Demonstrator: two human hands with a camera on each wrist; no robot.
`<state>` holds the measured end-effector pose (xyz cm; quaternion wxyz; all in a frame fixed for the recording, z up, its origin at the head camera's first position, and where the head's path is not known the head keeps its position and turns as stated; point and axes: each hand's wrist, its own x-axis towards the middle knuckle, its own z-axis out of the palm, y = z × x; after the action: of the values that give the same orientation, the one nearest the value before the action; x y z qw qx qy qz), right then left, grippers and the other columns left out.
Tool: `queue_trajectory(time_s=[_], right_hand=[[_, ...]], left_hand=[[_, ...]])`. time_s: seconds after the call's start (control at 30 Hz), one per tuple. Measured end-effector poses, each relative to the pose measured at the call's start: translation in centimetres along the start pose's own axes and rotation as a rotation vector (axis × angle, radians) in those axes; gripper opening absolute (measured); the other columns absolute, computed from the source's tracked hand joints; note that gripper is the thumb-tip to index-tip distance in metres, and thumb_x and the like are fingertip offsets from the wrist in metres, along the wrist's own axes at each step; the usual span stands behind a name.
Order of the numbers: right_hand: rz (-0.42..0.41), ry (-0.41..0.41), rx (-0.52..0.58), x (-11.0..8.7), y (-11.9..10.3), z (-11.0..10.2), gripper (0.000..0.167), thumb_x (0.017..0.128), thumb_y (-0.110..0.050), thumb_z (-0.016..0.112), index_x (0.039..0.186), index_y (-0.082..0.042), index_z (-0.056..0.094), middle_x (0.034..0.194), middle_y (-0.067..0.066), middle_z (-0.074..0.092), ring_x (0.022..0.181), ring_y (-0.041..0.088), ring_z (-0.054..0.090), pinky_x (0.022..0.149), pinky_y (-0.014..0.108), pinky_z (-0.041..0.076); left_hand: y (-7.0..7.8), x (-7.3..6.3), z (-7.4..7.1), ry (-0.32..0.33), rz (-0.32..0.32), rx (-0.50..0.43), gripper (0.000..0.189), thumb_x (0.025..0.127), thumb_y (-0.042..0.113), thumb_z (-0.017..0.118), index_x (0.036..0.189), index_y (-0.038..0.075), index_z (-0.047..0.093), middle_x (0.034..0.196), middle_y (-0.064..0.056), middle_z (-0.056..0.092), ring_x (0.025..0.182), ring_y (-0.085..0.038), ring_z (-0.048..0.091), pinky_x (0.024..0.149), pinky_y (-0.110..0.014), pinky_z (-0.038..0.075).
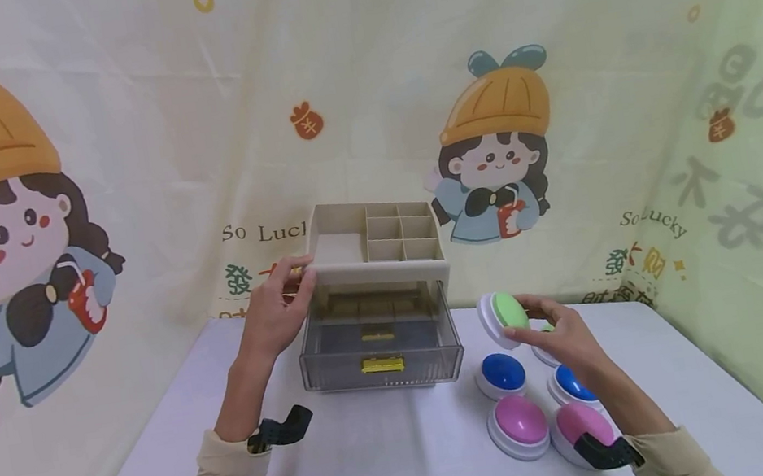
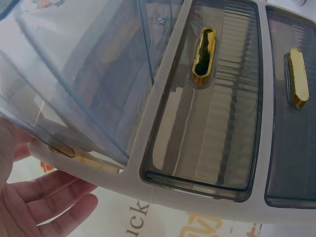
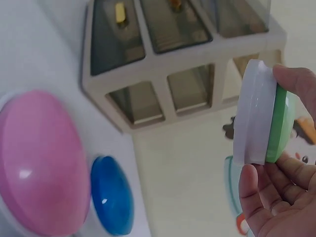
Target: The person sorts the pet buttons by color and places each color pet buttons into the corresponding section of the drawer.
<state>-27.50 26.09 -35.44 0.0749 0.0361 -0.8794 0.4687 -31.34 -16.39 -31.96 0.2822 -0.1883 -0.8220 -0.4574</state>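
My right hand [image 1: 565, 336] pinches a round push button [image 1: 509, 311] by its rim, above the table; it has a green dome on a white base. In the right wrist view the button [image 3: 256, 116] is tipped on edge, thumb on one side and fingers on the other. At the upper left edge of a beige drawer organizer [image 1: 379, 273], my left hand [image 1: 273, 313] rests with loosely extended fingers. The organizer's clear top drawer [image 1: 415, 366] with a gold handle is pulled out. Two smoky lower drawers [image 2: 222, 113] are closed in the left wrist view.
Right of the organizer stand blue buttons [image 1: 503, 372], pink buttons [image 1: 521, 419] and another green one [image 1: 545, 355], partly behind my right hand. A divided tray [image 1: 342, 248] tops the organizer. A printed cloth [image 1: 367, 141] hangs behind the white table [image 1: 363, 463].
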Motion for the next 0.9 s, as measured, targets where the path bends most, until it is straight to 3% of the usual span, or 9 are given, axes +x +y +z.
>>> queue_trajectory(time_s=[0.2, 0.47, 0.67, 0.9], right_hand=[[-0.075, 0.007, 0.014, -0.9, -1.5, -0.1, 0.074, 0.089, -0.037, 0.08, 0.151, -0.012, 0.048, 0.142, 0.014, 0.056, 0.132, 0.029, 0.049, 0.099, 0.038, 0.046], [-0.116, 0.006, 0.061, -1.7, -3.3, 0.2, 0.075, 0.088, -0.034, 0.081, 0.152, -0.014, 0.047, 0.146, 0.011, 0.054, 0.134, 0.029, 0.048, 0.103, 0.039, 0.046], [-0.123, 0.007, 0.052, -1.8, -4.3, 0.2, 0.075, 0.088, -0.034, 0.081, 0.152, -0.015, 0.047, 0.144, 0.01, 0.054, 0.132, 0.028, 0.049, 0.1, 0.033, 0.047], [-0.204, -0.001, 0.022, -1.6, -6.2, -0.5, 0.076, 0.086, -0.034, 0.083, 0.151, -0.016, 0.048, 0.14, 0.011, 0.058, 0.121, 0.032, 0.061, 0.092, 0.039, 0.054]], left_hand=[[-0.1, -0.2, -0.1, -0.001, -0.002, 0.002, 0.037, 0.105, 0.032, 0.058, 0.135, 0.012, 0.062, 0.118, -0.021, 0.073, 0.099, -0.036, 0.073, 0.083, -0.053, 0.06], [-0.1, -0.3, -0.2, 0.001, -0.003, 0.003, 0.036, 0.105, 0.032, 0.058, 0.134, 0.012, 0.062, 0.118, -0.021, 0.073, 0.099, -0.036, 0.074, 0.083, -0.054, 0.06], [-0.4, -0.3, 0.0, 0.001, 0.012, 0.001, 0.036, 0.105, 0.031, 0.057, 0.134, 0.01, 0.062, 0.118, -0.021, 0.073, 0.098, -0.035, 0.074, 0.083, -0.053, 0.06], [-0.1, 0.0, 0.0, 0.004, 0.022, -0.002, 0.037, 0.105, 0.031, 0.058, 0.134, 0.01, 0.062, 0.118, -0.021, 0.073, 0.098, -0.035, 0.074, 0.082, -0.053, 0.06]])
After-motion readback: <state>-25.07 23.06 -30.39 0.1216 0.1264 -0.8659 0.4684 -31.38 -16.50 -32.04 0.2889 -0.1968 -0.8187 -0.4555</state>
